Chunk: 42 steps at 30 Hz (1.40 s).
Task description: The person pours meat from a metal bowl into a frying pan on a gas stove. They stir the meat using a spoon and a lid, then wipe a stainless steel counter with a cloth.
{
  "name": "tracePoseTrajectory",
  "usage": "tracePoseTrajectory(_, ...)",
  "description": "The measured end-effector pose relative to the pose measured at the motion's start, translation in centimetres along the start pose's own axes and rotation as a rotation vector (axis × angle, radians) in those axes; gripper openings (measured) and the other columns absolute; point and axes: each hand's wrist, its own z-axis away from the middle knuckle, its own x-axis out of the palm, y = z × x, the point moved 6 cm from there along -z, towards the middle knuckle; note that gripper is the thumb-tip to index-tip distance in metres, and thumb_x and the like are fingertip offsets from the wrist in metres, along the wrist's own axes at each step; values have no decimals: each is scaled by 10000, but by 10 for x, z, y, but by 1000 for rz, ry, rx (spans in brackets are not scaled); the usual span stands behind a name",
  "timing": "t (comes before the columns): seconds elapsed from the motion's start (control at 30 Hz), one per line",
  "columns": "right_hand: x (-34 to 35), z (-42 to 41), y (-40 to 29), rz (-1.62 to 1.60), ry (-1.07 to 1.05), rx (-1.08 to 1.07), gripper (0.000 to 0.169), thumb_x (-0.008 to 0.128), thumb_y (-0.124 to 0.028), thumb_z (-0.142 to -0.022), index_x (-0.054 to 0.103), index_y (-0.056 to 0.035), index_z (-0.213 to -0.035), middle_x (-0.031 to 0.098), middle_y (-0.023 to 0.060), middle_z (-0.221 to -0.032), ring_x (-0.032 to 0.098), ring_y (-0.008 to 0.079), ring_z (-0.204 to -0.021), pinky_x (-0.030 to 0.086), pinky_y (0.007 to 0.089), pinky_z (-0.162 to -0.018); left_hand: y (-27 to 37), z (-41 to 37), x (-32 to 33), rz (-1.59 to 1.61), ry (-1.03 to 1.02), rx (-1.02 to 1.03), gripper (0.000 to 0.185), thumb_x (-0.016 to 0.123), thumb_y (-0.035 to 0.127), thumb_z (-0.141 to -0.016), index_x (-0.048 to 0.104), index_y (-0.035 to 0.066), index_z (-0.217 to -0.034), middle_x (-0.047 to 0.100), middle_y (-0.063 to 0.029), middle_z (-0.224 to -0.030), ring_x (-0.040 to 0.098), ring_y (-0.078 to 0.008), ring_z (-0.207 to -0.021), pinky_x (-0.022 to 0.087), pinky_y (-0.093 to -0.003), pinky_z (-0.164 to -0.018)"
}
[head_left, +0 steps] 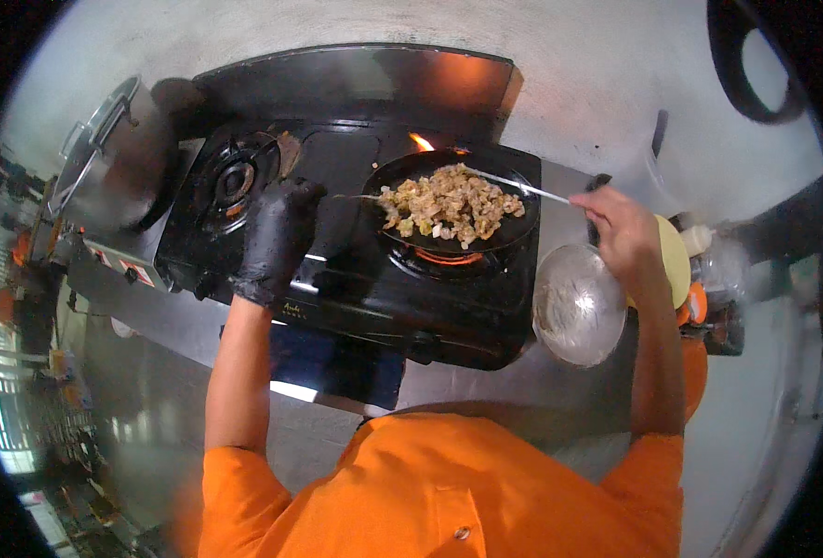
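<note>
A black pan (446, 202) sits on the lit right burner of a black gas stove (356, 279), with flame behind and below it. Chopped, browned food (457, 202), perhaps meat, is heaped in the pan. My right hand (614, 220), ungloved, grips the end of a thin metal utensil (523, 187), whose far end reaches into the food. My left hand (282, 220) wears a black glove and is closed at the left of the pan; a thin handle-like piece (356, 197) shows between them, but its grip is hidden.
An unlit burner (235, 180) lies left of my gloved hand, and a large metal pot (125, 153) stands beyond it. A metal bowl (580, 305) rests at the stove's right edge, beside a round yellow item (673, 261) and a pale bottle (699, 239). A metal backsplash (363, 84) rises behind.
</note>
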Motion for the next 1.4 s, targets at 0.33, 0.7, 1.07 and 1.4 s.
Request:
tracePoseTrajectory(0.33, 28, -34, -26, -71, -112, 9, 250, 594, 9, -817, 708, -41, -1034, 677, 159, -950, 638, 332, -893, 501, 406, -783, 1, -18, 19, -62, -10, 2, 199, 617, 12, -781, 736, 49, -936, 679, -198, -866, 661, -374, -836, 515, -447, -725)
tracePoseTrajectory(0.7, -4, 59, -26, 143, 175, -52, 298, 583, 70, -749, 719, -38, -991, 627, 137, -860, 607, 320, -821, 497, 402, -721, 40, 1, 18, 89, 116, 110, 221, 619, 10, -786, 688, 42, -994, 660, -172, -903, 618, -400, -859, 493, -456, -762)
tracePoseTrajectory(1.07, 15, 69, -21, 171, 129, 117, 249, 576, 40, -821, 718, -36, -1011, 646, 147, -916, 625, 316, -874, 502, 378, -797, 37, -13, 33, 447, 97, -51, 275, 570, -46, -788, 706, 35, -1013, 686, -198, -933, 666, -370, -876, 527, -427, -747)
tracePoseTrajectory(1.4, -4, 105, -3, 70, 132, 199, 262, 569, 48, -834, 715, -31, -1037, 654, 164, -929, 635, 321, -884, 502, 385, -812, 34, -14, 48, 160, 32, 88, 274, 592, 17, -826, 691, 18, -1081, 688, -198, -972, 659, -346, -929, 518, -415, -805)
